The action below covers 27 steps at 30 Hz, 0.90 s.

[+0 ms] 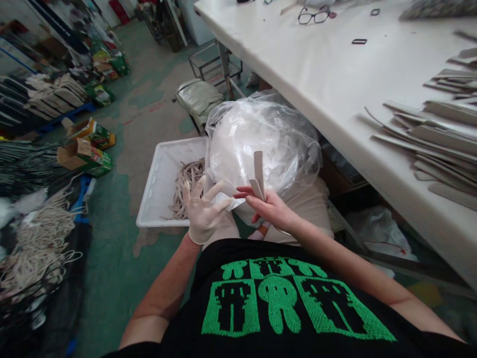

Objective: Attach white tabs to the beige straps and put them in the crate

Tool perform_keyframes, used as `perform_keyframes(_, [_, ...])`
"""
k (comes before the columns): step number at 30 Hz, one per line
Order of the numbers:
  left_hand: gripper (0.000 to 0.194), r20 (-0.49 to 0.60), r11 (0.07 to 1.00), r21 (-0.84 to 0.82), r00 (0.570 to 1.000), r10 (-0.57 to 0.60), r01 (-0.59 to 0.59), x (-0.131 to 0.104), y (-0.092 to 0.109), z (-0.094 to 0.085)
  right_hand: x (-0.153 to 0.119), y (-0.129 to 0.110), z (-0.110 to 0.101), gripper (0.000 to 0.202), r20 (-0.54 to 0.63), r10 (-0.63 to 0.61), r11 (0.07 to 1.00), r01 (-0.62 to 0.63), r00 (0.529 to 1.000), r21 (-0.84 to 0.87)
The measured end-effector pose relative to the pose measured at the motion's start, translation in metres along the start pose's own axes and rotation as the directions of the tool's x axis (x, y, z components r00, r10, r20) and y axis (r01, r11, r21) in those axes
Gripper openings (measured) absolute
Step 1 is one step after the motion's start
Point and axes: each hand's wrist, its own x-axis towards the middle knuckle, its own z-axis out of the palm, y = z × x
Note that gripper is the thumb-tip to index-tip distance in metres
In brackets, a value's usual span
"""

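In the head view my left hand (206, 210), in a pale thin glove, has its fingers spread and holds nothing. It is over the near right corner of a white bin (156, 181) in which grey-beige strips (189, 181) lie in a tangle. My bare right hand (270, 209) grips a folded grey-beige strip (258, 169) between thumb and fingers, one end standing up higher than the other. Beyond both hands sits a large clear plastic bag (257, 134) with white contents that I cannot make out.
A white table (335, 64) runs along the right, bearing stacked grey strips (439, 141), eyeglasses (313, 16) and small dark buckles (359, 42). A covered stool (199, 99) stands past the bin. Cartons (87, 156) and cord bundles (40, 238) lie on the floor at left.
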Motion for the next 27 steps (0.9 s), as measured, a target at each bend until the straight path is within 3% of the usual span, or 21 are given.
perform_keyframes(2, [0.01, -0.052, 0.997, 0.074, 0.998, 0.019, -0.015, -0.001, 0.002, -0.007, 0.005, 0.0, 0.014, 0.056, 0.1, 0.034, 0.999, -0.033, 0.994, -0.008])
perform_keyframes(5, [0.009, -0.096, 0.988, 0.12, 0.991, -0.091, 0.102, -0.001, 0.001, -0.02, 0.002, 0.003, 0.03, 0.043, -0.024, -0.047, 0.999, 0.047, 0.999, -0.022])
perform_keyframes(7, [0.013, -0.027, 0.97, 0.155, 0.983, -0.183, 0.185, -0.003, -0.001, -0.03, -0.007, 0.003, 0.035, 0.029, -0.087, -0.109, 0.994, 0.106, 0.99, -0.034])
perform_keyframes(9, [0.017, 0.149, 0.945, 0.223, 0.95, -0.275, 0.239, -0.006, -0.006, -0.037, -0.014, 0.003, 0.037, 0.034, 0.038, -0.109, 0.992, 0.111, 0.993, -0.065])
perform_keyframes(10, [0.02, 0.253, 0.927, 0.276, 0.912, -0.324, 0.252, -0.007, -0.009, -0.04, -0.016, 0.004, 0.038, 0.036, 0.122, -0.092, 0.991, 0.103, 0.988, -0.085])
perform_keyframes(12, [0.025, 0.428, 0.876, 0.413, 0.796, -0.428, 0.249, -0.007, -0.017, -0.046, -0.016, 0.005, 0.04, 0.036, 0.231, -0.038, 0.991, 0.066, 0.972, -0.116])
perform_keyframes(15, [0.031, 0.573, 0.805, 0.556, 0.608, -0.55, 0.205, -0.006, -0.03, -0.056, -0.008, 0.01, 0.045, 0.04, 0.331, 0.071, 0.995, -0.044, 0.941, -0.088])
perform_keyframes(17, [0.033, 0.616, 0.793, 0.575, 0.53, -0.583, 0.203, -0.004, -0.035, -0.065, -0.003, 0.014, 0.053, 0.043, 0.469, 0.148, 0.989, -0.142, 0.87, -0.049])
perform_keyframes(18, [0.033, 0.616, 0.789, 0.579, 0.523, -0.589, 0.205, -0.003, -0.036, -0.07, 0.0, 0.018, 0.059, 0.046, 0.521, 0.177, 0.982, -0.188, 0.835, -0.032])
perform_keyframes(20, [0.035, 0.58, 0.782, 0.591, 0.568, -0.583, 0.199, -0.002, -0.033, -0.078, 0.003, 0.026, 0.073, 0.05, 0.532, 0.221, 0.963, -0.269, 0.818, 0.013])
perform_keyframes(24, [0.036, 0.475, 0.786, 0.602, 0.728, -0.494, 0.14, -0.005, -0.013, -0.084, 0.009, 0.036, 0.098, 0.048, 0.295, 0.264, 0.928, -0.325, 0.918, 0.183])
perform_keyframes(27, [0.034, 0.453, 0.837, 0.544, 0.819, -0.351, 0.057, -0.011, 0.002, -0.078, 0.017, 0.03, 0.103, 0.048, 0.222, 0.265, 0.921, -0.315, 0.938, 0.23])
